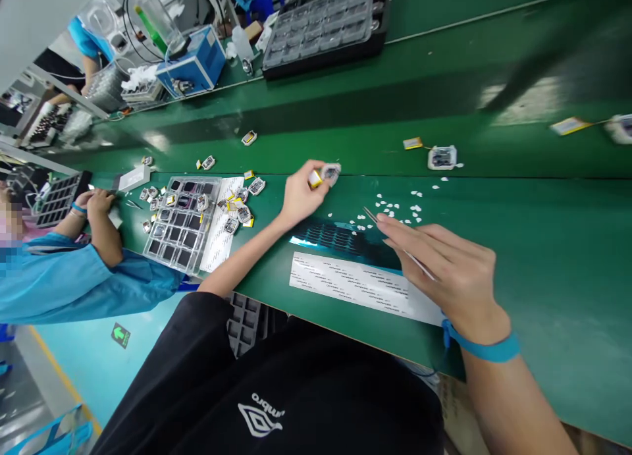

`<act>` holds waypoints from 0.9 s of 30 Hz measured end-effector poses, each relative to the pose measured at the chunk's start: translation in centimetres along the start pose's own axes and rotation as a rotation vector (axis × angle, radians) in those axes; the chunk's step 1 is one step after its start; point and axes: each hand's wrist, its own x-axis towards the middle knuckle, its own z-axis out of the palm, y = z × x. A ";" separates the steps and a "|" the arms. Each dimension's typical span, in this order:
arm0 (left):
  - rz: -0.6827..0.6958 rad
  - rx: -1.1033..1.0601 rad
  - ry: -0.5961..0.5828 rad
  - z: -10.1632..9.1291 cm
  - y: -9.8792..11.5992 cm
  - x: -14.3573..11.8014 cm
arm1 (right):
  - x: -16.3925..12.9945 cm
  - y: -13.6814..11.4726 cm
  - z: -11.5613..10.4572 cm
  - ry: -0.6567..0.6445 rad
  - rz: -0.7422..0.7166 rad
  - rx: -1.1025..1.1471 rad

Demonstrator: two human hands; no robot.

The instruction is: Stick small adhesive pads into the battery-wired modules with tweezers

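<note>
**Green bench, small-parts assembly line**

Long green work surface, glossy, with a raised green belt strip behind it. Left hand pinches a small module with yellow tab at the belt edge, fingers closed on it. Right hand grips metal tweezers, tips over scattered white bits. White label strip lies just beside the right hand, blue sheet behind it. Clear compartment tray to the left, loose modules beside it. A co-worker's blue sleeve at far left. Stacked trays and a blue box on the far side.
</note>
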 end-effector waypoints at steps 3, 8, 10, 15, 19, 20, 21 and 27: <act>0.013 0.513 0.101 -1.2 -0.7 4.4 | -0.3 0.1 0.0 0.001 0.007 -0.005; 0.245 0.682 0.018 1.8 0.4 7.4 | -0.4 0.5 0.0 -0.031 0.013 -0.041; 0.371 0.645 -0.099 4.6 1.5 7.9 | -0.5 0.8 0.0 -0.025 0.015 -0.052; 0.371 0.587 -0.375 11.1 4.5 8.6 | -0.5 1.3 -0.3 0.029 0.056 -0.103; 0.362 0.514 -0.405 12.7 5.5 8.5 | -0.7 1.7 -0.4 0.088 0.098 -0.101; 0.366 0.469 -0.398 12.6 5.5 8.5 | -0.7 1.7 -0.3 0.096 0.108 -0.097; 0.364 0.415 -0.391 12.3 5.4 8.4 | -0.8 1.7 -0.3 0.100 0.117 -0.091; 0.208 -0.071 -0.276 8.3 4.3 5.7 | -1.2 1.5 0.6 0.132 0.195 -0.027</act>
